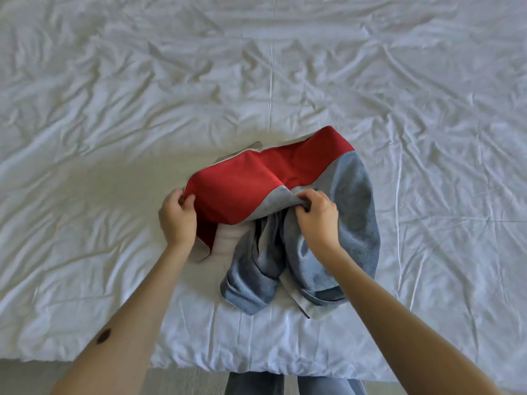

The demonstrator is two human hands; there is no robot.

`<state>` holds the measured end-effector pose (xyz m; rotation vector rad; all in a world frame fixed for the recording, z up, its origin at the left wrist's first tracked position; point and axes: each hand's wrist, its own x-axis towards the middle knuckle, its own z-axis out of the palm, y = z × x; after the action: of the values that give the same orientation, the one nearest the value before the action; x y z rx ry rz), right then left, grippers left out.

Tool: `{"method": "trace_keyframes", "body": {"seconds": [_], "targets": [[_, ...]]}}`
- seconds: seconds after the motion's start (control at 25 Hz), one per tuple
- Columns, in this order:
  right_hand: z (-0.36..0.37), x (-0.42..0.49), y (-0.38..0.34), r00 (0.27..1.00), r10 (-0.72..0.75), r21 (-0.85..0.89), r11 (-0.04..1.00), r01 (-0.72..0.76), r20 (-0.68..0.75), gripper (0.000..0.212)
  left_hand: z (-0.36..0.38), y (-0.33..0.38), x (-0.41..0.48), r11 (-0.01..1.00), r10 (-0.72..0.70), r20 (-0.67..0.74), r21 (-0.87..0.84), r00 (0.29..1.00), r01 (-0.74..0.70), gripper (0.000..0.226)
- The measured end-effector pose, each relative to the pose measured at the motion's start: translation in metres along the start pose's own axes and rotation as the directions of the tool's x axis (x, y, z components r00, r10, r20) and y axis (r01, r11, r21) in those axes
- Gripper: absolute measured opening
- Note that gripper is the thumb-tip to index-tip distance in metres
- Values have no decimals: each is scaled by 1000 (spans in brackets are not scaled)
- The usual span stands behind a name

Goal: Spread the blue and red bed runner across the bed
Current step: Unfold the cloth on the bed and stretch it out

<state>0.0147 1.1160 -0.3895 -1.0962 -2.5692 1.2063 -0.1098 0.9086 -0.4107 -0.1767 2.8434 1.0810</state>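
The blue and red bed runner (273, 181) lies bunched in a heap near the front edge of the bed (114, 109), which is covered by a wrinkled white sheet. Its red panel faces up at the top and left; blue folds hang toward me on the right, and a pale lining shows underneath. My left hand (178, 216) pinches the left edge of the red panel. My right hand (318, 215) grips a gathered fold of blue cloth near the runner's middle. Both hands hold the cloth slightly raised off the sheet.
The white sheet stretches far to the left, right and back, with a seam running down its middle. The bed's front edge (199, 366) is just before me, with my legs in blue trousers (285, 384) below it.
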Motion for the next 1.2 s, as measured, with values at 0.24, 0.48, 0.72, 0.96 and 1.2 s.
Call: {"method": "trace_keyframes", "body": {"seconds": [0.24,0.48,0.72,0.96,1.2], "targets": [[-43,69,-2,999,5,25,1000,-4,-36,15,12,95,87,932,337,53,120,940,-341,13],[-89,130,35,986,147,-22,989,-149,-82,14,91,158,112,809,503,226,218,835,-546,19],[-94,154,85,964,256,-52,964,-260,-69,14,162,185,124,758,523,357,221,774,-614,19],[-84,170,122,956,287,-108,950,-292,-62,9,205,199,131,693,551,449,223,704,-685,18],[-82,168,119,964,266,-234,937,-259,2,21,212,181,124,688,566,426,227,705,-689,20]]}}
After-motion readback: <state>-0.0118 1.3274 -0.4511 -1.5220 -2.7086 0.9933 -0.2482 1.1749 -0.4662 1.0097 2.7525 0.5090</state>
